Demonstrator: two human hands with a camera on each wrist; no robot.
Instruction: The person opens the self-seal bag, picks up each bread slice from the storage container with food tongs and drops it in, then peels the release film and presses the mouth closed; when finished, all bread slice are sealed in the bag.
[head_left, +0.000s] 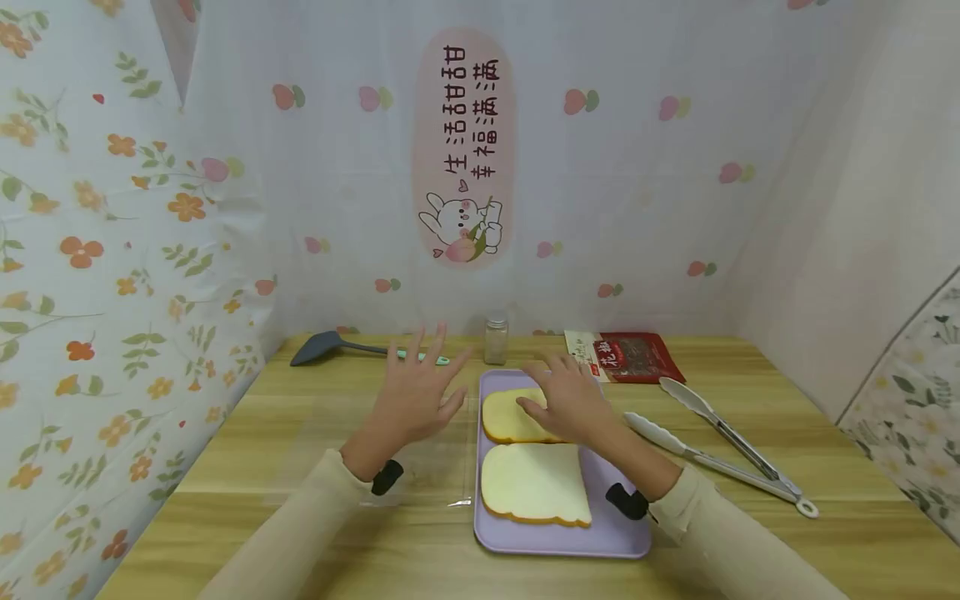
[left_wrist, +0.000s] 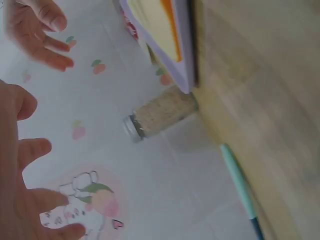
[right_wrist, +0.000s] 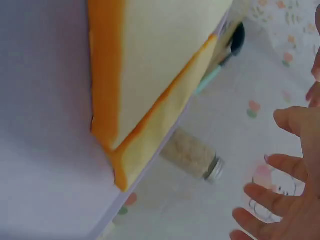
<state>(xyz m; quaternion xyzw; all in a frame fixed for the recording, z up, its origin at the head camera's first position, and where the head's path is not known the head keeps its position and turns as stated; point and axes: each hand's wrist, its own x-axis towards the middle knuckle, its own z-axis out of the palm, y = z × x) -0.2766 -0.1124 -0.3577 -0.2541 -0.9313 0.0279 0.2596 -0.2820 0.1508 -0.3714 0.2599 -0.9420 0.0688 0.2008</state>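
My left hand [head_left: 414,398] hovers over the table left of the lilac tray [head_left: 611,543], fingers spread and holding nothing. Above the tray's far part hangs my right hand [head_left: 573,402], its fingers apart and likewise free of any object. Two bread slices lie on that tray: a paler near slice [head_left: 534,483] and a yellower far slice [head_left: 501,417], partly hidden by the right hand. Under the left hand lies a clear flat sheet [head_left: 431,483], hard to make out. Both wrist views show the hands [left_wrist: 37,200] [right_wrist: 285,200] with fingers loosely bent around nothing.
A glass spice jar [head_left: 496,337] stands behind the tray. Back left lies a spatula [head_left: 322,347] with a mint handle, partly behind the left hand. A red and white spice packet [head_left: 633,357] and open metal tongs [head_left: 720,429] lie at the right. A patterned curtain [head_left: 337,208] closes the back.
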